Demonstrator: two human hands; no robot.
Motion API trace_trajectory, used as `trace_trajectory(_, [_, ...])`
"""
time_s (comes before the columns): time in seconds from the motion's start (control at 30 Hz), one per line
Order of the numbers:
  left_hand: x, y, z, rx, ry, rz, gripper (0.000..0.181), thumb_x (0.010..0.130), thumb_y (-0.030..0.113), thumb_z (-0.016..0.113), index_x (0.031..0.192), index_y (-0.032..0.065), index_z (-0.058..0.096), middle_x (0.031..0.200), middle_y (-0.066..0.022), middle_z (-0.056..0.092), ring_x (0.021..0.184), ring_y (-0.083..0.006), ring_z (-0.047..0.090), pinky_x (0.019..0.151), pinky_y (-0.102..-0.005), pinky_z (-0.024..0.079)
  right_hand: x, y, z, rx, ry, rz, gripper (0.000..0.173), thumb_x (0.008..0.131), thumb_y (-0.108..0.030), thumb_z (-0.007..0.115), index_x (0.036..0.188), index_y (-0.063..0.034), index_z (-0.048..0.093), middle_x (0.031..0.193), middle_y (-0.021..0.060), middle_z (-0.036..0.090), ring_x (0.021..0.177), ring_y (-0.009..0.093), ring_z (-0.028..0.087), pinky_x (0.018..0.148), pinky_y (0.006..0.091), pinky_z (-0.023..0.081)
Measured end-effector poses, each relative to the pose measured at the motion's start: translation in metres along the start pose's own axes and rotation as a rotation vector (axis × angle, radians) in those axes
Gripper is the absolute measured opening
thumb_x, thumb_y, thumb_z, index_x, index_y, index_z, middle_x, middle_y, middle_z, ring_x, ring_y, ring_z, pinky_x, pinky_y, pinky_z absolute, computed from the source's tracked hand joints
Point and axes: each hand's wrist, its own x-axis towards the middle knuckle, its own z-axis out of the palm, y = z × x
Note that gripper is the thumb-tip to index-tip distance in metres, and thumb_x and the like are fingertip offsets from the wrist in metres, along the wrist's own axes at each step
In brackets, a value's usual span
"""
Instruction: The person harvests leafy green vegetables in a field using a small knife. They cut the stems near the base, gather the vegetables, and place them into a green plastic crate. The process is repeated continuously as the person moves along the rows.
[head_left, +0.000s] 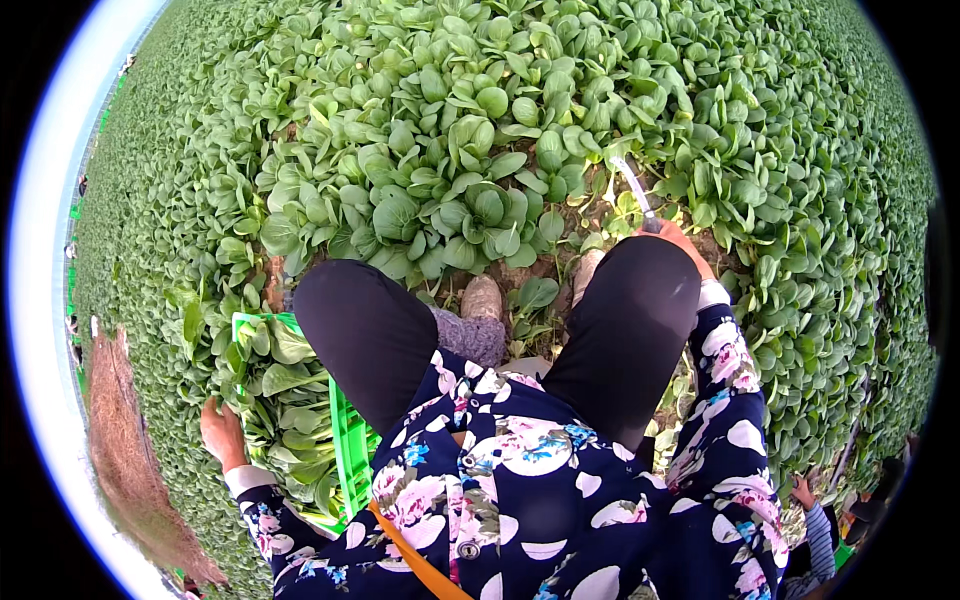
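My right hand (682, 246) is shut on the dark handle of a curved harvesting knife (634, 186), just beyond my right knee. Its pale blade points up and left over trimmed stems and yellowed leaves. On the other side, my left hand (223, 435) is beside the outer edge of a bright green plastic crate (349, 450); its fingers are apart and nothing shows in them. Cut leafy greens (300, 420), apparently bok choy, lie piled inside the crate. Several large bok choy heads (484, 217) stand rooted in front of my shoes.
My mud-caked shoes (482, 298) rest on soil between my black-trousered knees. Dense rows of bok choy (780, 150) spread ahead and to both sides. Another person's hand (804, 491) and striped sleeve show at lower right. A strip of brown ground (124, 435) lies far left.
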Motion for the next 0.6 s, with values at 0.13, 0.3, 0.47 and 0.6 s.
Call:
trace_trajectory(0.13, [0.003,0.271,-0.041,-0.507,-0.071,0.447,0.030,0.084,0.007,0.061,0.113,-0.0006,0.060,0.094,-0.0110,0.067,0.075,-0.0207,0.064,0.068,-0.0320,0.051,0.063,0.085,0.048,0.170,-0.198,0.088,0.045,0.084,-0.035,0.068,0.105,0.0034,0.057,0.076,0.0077,0.063,0.073,0.018,0.061,0.066,0.0306,0.048])
trace_trajectory(0.3, [-0.091,0.520,0.033,-0.277,-0.425,1.473,0.029,0.081,0.013,0.061,0.109,0.0048,0.060,0.094,-0.0099,0.066,0.085,-0.0279,0.063,0.075,-0.0351,0.050,0.130,0.129,0.117,0.381,-0.149,0.176,0.052,0.091,-0.050,0.050,0.088,0.0012,0.061,0.063,0.0030,0.051,0.047,0.013,0.046,0.048,0.0284,0.040])
trace_trajectory(0.47, [-0.110,0.637,0.155,-0.031,-0.154,1.988,0.035,0.080,0.015,0.053,0.111,0.0016,0.062,0.130,-0.0104,0.052,0.127,-0.0278,0.041,0.106,-0.0433,0.031,0.154,0.133,0.133,0.489,-0.089,0.139,0.050,0.094,-0.049,0.046,0.087,-0.0008,0.056,0.063,0.0037,0.051,0.047,0.012,0.044,0.046,0.0264,0.038])
trace_trajectory(0.6, [-0.072,0.667,0.212,0.240,-0.003,1.747,0.042,0.078,0.016,0.055,0.118,0.0049,0.058,0.133,-0.0093,0.047,0.104,-0.0225,0.049,0.084,-0.0352,0.038,0.165,0.134,0.134,0.410,-0.045,0.152,0.053,0.094,-0.048,0.044,0.084,0.0024,0.057,0.063,0.0060,0.053,0.045,0.015,0.047,0.045,0.0300,0.040])
